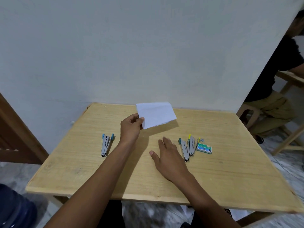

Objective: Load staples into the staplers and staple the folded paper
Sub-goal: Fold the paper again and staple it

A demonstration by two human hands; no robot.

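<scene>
My left hand (pixel 130 127) pinches the near left corner of a folded white paper (pixel 157 114) and holds it lifted above the far middle of the wooden table (pixel 98 178). My right hand (pixel 167 155) lies flat on the tabletop with its fingers spread, holding nothing. A stapler with blue ends (pixel 106 144) lies swung open to the left of my left forearm. Just right of my right hand lie two more opened staplers side by side, one with green ends (pixel 184 149), one with yellow ends (pixel 191 145). A small green staple box (pixel 204 148) sits beside them.
The table stands against a grey wall (pixel 115 55). A seated person (pixel 278 89) on a wooden stool is at the right, beyond the wall's edge. A brown door frame (pixel 14 132) is at the left, and a dark blue object (pixel 14 209) lies at the lower left.
</scene>
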